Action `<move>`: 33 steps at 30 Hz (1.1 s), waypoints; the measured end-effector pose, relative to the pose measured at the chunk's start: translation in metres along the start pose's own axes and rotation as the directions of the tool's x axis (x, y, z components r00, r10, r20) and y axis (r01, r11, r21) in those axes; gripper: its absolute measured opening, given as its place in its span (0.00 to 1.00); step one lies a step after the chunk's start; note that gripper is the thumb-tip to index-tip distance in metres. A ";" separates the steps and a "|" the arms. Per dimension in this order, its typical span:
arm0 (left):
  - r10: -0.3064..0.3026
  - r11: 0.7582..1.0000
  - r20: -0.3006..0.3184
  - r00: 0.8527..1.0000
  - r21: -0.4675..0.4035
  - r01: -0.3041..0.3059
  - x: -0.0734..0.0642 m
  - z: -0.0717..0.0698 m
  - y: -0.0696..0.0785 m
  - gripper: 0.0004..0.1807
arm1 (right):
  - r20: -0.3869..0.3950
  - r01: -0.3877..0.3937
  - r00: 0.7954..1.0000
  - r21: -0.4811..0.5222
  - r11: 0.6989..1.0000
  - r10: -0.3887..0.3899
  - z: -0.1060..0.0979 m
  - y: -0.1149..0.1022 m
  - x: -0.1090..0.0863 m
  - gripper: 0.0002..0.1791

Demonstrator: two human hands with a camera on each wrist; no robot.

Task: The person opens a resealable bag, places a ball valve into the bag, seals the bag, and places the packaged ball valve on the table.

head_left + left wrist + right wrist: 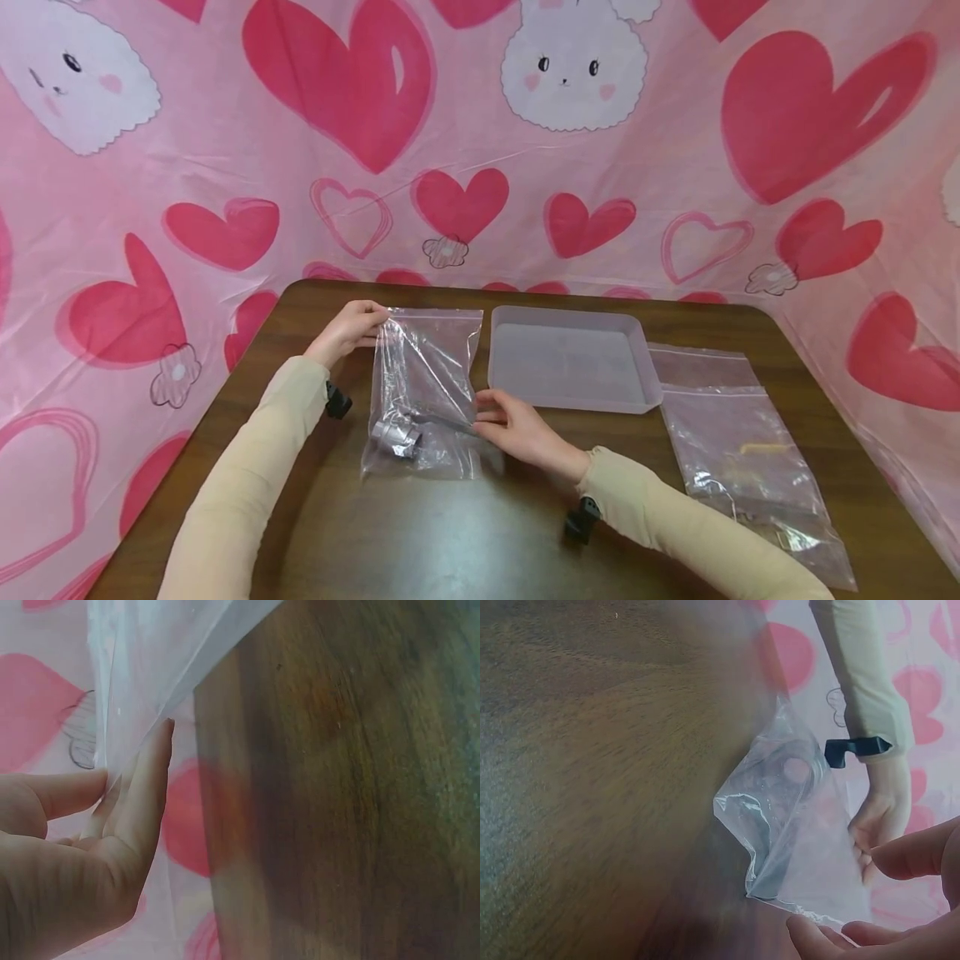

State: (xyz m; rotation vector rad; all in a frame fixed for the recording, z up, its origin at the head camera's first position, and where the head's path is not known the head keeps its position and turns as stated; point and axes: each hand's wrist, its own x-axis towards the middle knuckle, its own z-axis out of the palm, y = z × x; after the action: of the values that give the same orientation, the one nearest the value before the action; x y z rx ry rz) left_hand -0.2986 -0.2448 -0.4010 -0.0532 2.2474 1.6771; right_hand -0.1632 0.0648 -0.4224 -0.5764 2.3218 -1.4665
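A clear zip bag (431,358) stands slanted over the table between both hands. My left hand (348,332) pinches its upper left corner between thumb and fingers, also plain in the left wrist view. Low in the bag lies a short silver cylinder (397,437), whose round opening shows in the right wrist view; a flat dark grey piece (769,862) is beside it. My right hand (517,427) is at the bag's right edge, fingertips (806,934) touching the plastic, thumb spread apart from the fingers.
A translucent, shallow tray (651,367) sits right of the bag. Further right, another zip bag (750,433) lies flat with a yellowish piece inside. The brown wooden table (420,542) meets a pink heart-patterned cloth (495,150) at its back and sides.
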 end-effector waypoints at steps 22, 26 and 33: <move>0.029 0.972 -0.131 0.991 0.237 0.002 0.018 0.008 -0.009 0.17 | 0.077 0.023 0.997 -0.026 0.999 -0.021 0.002 -0.002 0.006 0.24; 0.135 0.901 -0.179 0.975 0.431 -0.045 0.022 0.009 -0.013 0.15 | 0.087 0.017 0.996 -0.018 1.000 -0.015 0.002 -0.003 0.006 0.24; 0.307 0.770 -0.143 0.941 0.618 -0.158 0.025 0.015 -0.014 0.21 | 0.116 0.036 0.993 -0.020 0.999 -0.034 -0.008 -0.003 0.004 0.23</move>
State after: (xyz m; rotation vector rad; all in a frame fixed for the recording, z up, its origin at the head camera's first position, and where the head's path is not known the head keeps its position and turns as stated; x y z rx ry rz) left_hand -0.3150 -0.2309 -0.4245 0.2017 2.9787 1.0077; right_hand -0.1697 0.0676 -0.4167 -0.6929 2.2516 -1.3858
